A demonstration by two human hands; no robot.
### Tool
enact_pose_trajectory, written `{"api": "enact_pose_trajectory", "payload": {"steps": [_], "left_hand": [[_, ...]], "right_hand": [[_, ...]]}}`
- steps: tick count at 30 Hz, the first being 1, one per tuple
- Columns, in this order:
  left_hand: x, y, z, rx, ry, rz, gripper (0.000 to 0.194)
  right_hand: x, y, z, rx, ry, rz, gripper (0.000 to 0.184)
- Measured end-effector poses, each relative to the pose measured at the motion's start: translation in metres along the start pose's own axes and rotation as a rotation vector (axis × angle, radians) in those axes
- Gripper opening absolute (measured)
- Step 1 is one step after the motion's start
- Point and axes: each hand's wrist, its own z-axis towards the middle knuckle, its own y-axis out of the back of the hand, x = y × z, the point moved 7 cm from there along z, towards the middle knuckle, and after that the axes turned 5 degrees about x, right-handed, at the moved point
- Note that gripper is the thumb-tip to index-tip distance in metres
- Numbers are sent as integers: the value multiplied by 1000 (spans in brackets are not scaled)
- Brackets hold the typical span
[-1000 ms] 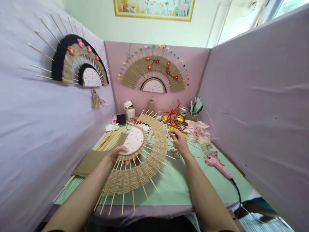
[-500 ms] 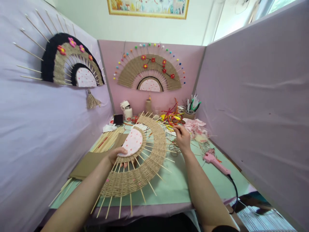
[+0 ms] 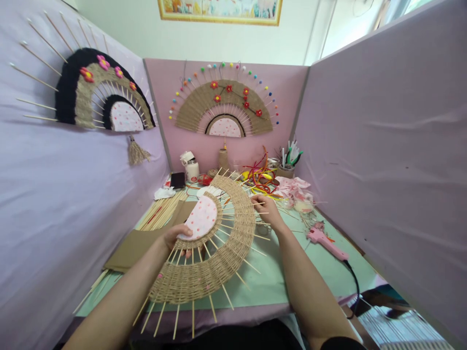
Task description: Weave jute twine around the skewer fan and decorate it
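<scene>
A half-round fan of woven tan cord (image 3: 243, 218) on thin wooden sticks is held tilted over the table. Its inner half-disc (image 3: 202, 216) is white cloth with pinkish-red dots. My left hand (image 3: 178, 236) grips the fan at this half-disc, thumb on the cloth and fingers underneath. At the fan's right outer edge, my right hand (image 3: 269, 211) is closed in a pinch among the stick ends. What lies between its fingertips is too small to make out. A loose coil of thin cord (image 3: 264, 228) shows just below that hand.
A pink glue gun (image 3: 327, 243) lies on the right, its black cable over the table edge. Thin sticks (image 3: 160, 214) and brown cardboard (image 3: 127, 248) lie left. Behind are a white bottle (image 3: 191, 168), colored stems (image 3: 264, 181) and a tool pot (image 3: 285, 171). Finished fans (image 3: 233, 112) hang on the partitions.
My right hand has moved left and slightly down to the fan's outer edge. The fan has shifted a little; my left hand keeps its grip on it.
</scene>
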Motion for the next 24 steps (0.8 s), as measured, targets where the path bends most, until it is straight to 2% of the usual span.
{"api": "enact_pose_trajectory", "payload": {"steps": [10, 24], "left_hand": [[4, 4, 2, -18, 42, 4, 53], [8, -3, 3, 2, 107, -13, 57]], "right_hand": [[9, 17, -3, -191, 68, -129, 24], [17, 38, -9, -404, 195, -245, 23]]}}
